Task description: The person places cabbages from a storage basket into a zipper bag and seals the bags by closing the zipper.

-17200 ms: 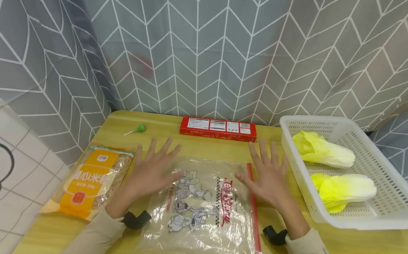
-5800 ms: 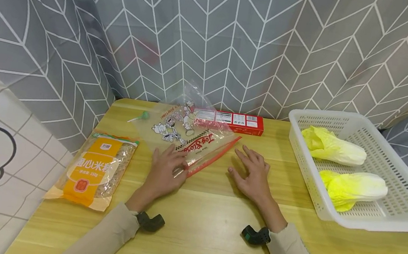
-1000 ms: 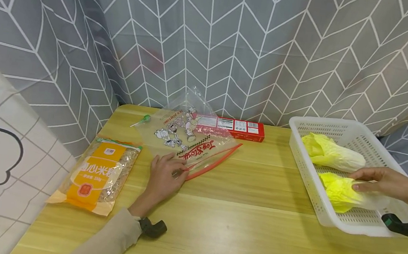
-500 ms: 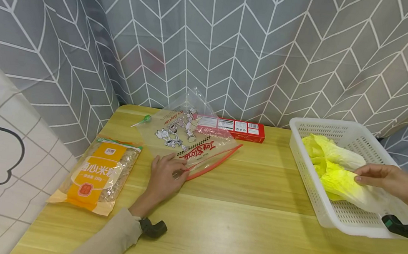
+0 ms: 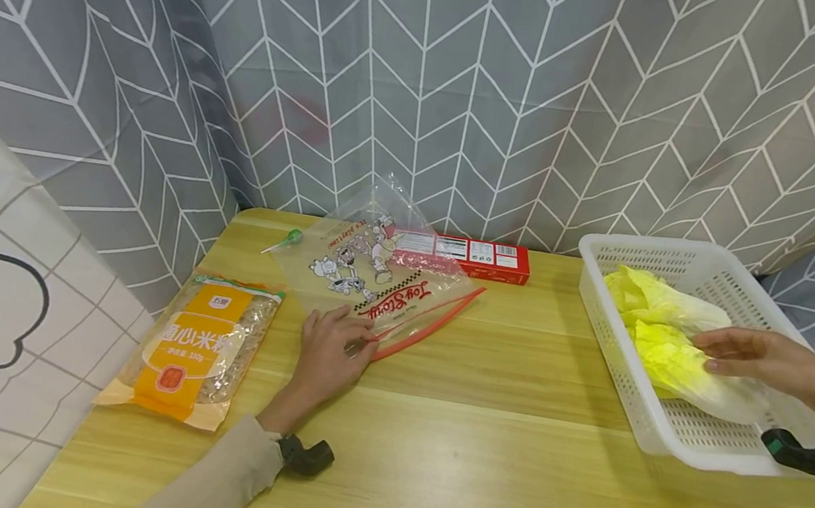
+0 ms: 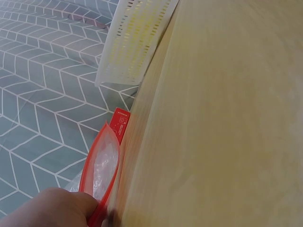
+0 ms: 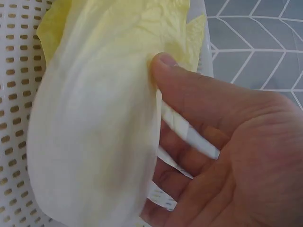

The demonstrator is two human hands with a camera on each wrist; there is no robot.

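Observation:
My left hand [image 5: 334, 355] pinches the red zip edge of a clear printed zip bag [image 5: 403, 291]. In the left wrist view the red-rimmed mouth of this bag [image 6: 102, 165] gapes beyond the thumb. Over the white basket [image 5: 648, 428], my right hand [image 5: 773, 360] grips the nearer napa cabbage leaf [image 5: 720, 390] by its side. The right wrist view shows the thumb on the pale face of that leaf [image 7: 90, 127], with the other fingers behind it. A second cabbage leaf [image 5: 681, 306] lies in the basket, partly overlapped by the held one.
An orange-and-clear food packet [image 5: 204, 348] lies at the left of the wooden table [image 5: 473, 471]. Behind the bag are a red box [image 5: 500, 262] and a green lollipop [image 5: 293, 236]. A grey patterned curtain [image 5: 454, 108] hangs along the back.
Since the oldest frame, the bag has gone from flat in the middle to the back left, its mouth opened. My right hand has reached into the basket and shifted the nearer leaf towards the other.

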